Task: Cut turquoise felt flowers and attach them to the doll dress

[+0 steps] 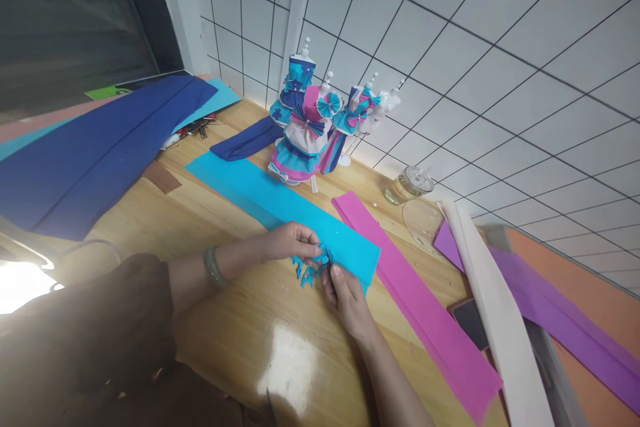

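My left hand [294,241] pinches a small piece of blue paper [323,255] between thumb and fingers. Close against it, my right hand [346,297] is closed around a small dark tool, most likely scissors [328,260], whose tip meets the piece. The handles are mostly covered by my fingers. Just below my hands, several blue paper scraps [306,275] lie on the wooden table [230,340]. A long turquoise paper strip [280,203] stretches out flat behind and beneath my hands.
Miniature dress forms in paper dresses [300,140] stand by the tiled wall. A pink strip [420,307], a white strip [500,307] and a purple strip [550,320] lie rightward, near a glass jar [409,185] and a phone [469,321]. Dark blue paper [100,147] covers the left.
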### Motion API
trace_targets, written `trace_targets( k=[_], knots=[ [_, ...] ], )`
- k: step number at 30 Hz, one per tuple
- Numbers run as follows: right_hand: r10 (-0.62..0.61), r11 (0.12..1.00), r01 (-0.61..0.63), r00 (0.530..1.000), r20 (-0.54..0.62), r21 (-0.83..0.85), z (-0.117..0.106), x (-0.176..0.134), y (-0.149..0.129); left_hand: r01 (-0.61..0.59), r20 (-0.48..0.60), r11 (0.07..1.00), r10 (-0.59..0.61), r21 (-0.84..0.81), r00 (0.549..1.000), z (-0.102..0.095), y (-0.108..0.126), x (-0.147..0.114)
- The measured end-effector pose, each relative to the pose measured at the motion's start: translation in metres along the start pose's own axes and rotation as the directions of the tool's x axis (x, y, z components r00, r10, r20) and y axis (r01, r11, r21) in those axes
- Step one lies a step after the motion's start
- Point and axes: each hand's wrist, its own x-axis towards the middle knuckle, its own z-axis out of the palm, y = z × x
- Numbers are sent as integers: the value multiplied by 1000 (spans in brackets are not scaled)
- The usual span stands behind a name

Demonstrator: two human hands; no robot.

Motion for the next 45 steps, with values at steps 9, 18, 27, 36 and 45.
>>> trace_targets(
  k=[9,18,27,36,45],
  knots=[
    [138,927,-154,988,70,343,4,2,-2,-46,-73,990,36,-137,997,14,-6,1],
    [120,897,-146,989,88,418,4,3,2,4,-69,991,-14,-135,998,16,-2,1],
    [147,917,-167,986,82,363,5,3,1,-1,-87,1000,0,-15,996,13,3,-2],
    [141,901,-168,985,97,399,8,4,1,-6,-44,1000,6,3,999,20,-7,-1],
    [102,909,-110,994,42,403,4,3,6,29,-104,991,-43,-130,994,18,-6,-1]
  ],
)
